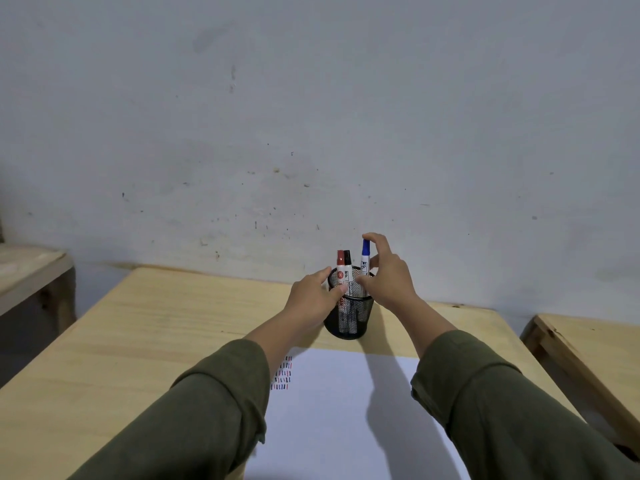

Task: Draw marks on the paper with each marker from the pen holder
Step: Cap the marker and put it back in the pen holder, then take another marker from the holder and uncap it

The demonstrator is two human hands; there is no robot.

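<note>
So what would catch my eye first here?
Two hands meeting at a black mesh holder at the far middle of the wooden table: the left hand grips its side, and the right hand pinches a blue marker sticking up above the rim. Red and black markers stand beside it. Nearer, white paper shows small rows of coloured dashes by the left sleeve.

Both hands [313, 296] [388, 277] outstretched, fingers curled
</note>
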